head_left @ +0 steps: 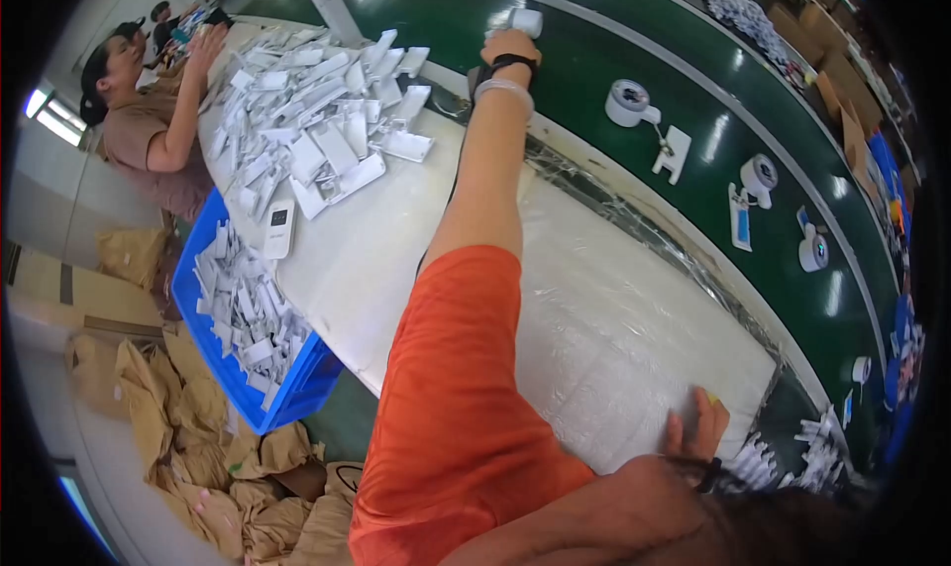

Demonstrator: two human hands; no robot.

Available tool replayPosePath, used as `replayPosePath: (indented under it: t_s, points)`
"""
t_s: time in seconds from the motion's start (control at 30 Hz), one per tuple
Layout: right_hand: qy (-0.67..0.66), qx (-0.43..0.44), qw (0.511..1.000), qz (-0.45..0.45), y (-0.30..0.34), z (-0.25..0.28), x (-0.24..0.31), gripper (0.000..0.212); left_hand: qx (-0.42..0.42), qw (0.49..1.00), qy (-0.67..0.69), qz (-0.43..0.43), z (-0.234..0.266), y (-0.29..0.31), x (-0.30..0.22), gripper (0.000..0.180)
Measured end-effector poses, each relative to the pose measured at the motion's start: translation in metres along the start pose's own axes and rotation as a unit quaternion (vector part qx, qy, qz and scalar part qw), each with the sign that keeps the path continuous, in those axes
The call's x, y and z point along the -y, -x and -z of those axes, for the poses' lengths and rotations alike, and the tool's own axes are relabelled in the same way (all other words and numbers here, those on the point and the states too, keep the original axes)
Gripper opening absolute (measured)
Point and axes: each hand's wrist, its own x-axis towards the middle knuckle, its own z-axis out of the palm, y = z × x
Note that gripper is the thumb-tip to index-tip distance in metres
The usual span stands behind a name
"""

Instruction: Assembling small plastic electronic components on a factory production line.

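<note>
Loose orange short sleeve (461, 353), black wristband (514, 61), pale translucent bangle (505, 89)

Four loose round units (760, 174) are showing, plus one belt (584, 53), one table (614, 299), one blue bin (289, 402) at left, and the wearer's two hands (509, 46).

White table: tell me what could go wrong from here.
The white display unit lies at the edge of the table beside the blue bin; a nudge might drop it in. The loose heap of white plastic parts could slide. The left hand reaches over the green belt, where its dark wristband could catch.
</note>
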Motion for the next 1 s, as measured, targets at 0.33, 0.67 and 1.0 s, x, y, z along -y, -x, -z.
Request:
replayPosePath:
  t_s: [0.33,0.67,1.0]
  points:
    - [-0.02,-0.038,0.997,0.063,0.002,0.012,0.002,0.045,0.049,0.968,0.219,-0.112,0.042,0.01,0.047,0.031]
    - [-0.118,-0.081,0.984,0.11,0.011,0.025,0.021,0.036,0.337,0.764,0.388,-0.389,0.129,0.285,-0.019,0.014]
    - [-0.121,-0.114,0.983,0.075,0.02,0.034,0.021,0.042,0.47,0.63,0.295,-0.543,0.151,0.471,-0.08,0.018]
